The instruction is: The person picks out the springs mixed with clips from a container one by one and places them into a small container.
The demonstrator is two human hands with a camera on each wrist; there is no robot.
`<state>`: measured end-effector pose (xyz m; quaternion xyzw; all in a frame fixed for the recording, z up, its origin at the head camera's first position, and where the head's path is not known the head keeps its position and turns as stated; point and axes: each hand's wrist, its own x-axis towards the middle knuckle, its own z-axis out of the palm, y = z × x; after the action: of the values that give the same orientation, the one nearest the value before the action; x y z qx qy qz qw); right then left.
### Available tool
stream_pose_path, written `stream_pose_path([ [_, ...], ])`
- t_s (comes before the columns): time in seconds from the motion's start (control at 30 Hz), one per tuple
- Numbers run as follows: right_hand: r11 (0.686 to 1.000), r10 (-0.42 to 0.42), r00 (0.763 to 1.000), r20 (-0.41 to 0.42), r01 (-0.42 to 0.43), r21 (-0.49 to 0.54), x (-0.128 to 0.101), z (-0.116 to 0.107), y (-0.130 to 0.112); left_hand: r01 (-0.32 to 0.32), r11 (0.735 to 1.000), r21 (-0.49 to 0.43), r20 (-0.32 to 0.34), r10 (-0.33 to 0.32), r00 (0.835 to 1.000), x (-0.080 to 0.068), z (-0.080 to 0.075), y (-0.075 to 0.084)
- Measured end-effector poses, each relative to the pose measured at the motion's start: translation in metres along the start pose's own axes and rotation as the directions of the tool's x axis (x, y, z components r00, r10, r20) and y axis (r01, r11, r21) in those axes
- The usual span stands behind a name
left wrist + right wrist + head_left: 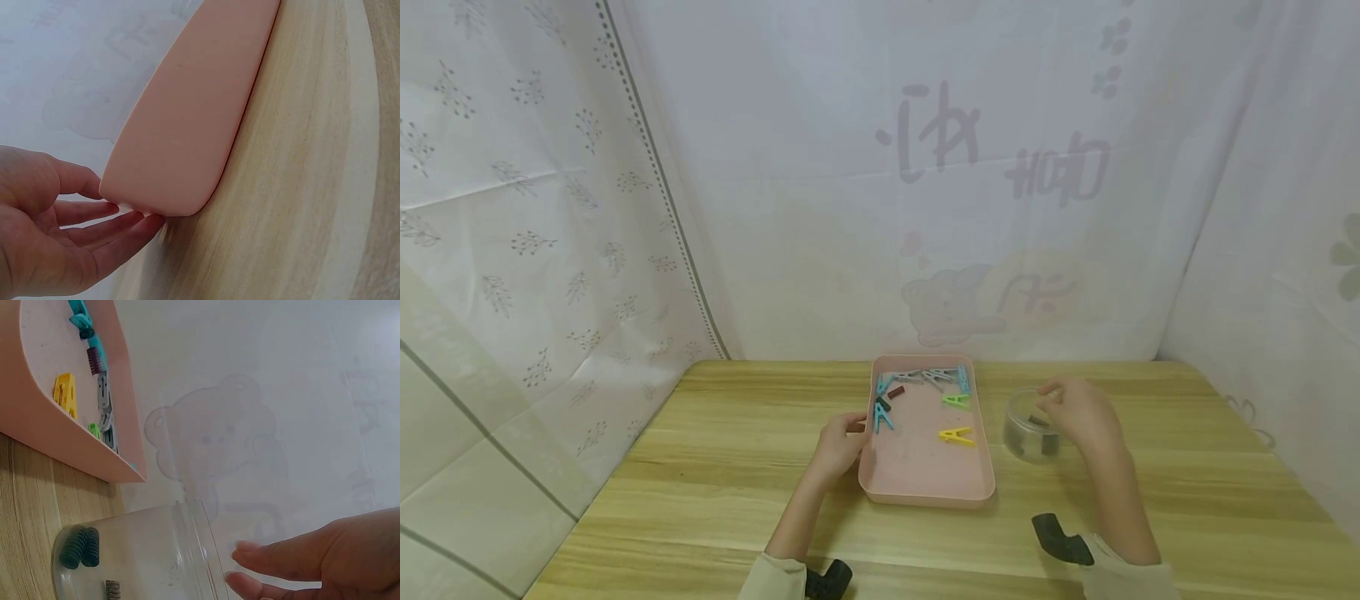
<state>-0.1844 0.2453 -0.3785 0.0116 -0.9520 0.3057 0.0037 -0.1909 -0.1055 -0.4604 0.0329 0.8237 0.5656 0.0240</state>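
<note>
A pink tray [925, 475] sits on the table, and my left hand [837, 447] is at its left side. In the left wrist view, the thumb touches the rim and the other fingertips rest against the outer wall. Inside the tray lie a yellow clothespin [957, 437], a green clothespin [956, 401], several blue and grey clothespins, a dark red spring [94, 360] and a black spring [883, 403]. My right hand [1081, 412] is over the mouth of a clear round jar [144, 537], nothing visible between thumb and forefinger. Dark green springs [81, 547] and a grey spring [112, 590] lie in the jar.
The wooden table [700, 500] carries the tray and, just to its right, the jar. A pale printed curtain [805, 275] hangs along the table's back edge and down both sides. Black curved pieces [1060, 538] sit at both cuffs.
</note>
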Motion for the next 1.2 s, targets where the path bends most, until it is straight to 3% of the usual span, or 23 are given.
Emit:
stream_pose_path([
  [1.2,0.998,-0.052,0.998,-0.038,0.053,0.033,-0.002,0.012,-0.013,-0.002,1.0,0.003,0.019,0.002,1.0,0.0,0.0,-0.001],
])
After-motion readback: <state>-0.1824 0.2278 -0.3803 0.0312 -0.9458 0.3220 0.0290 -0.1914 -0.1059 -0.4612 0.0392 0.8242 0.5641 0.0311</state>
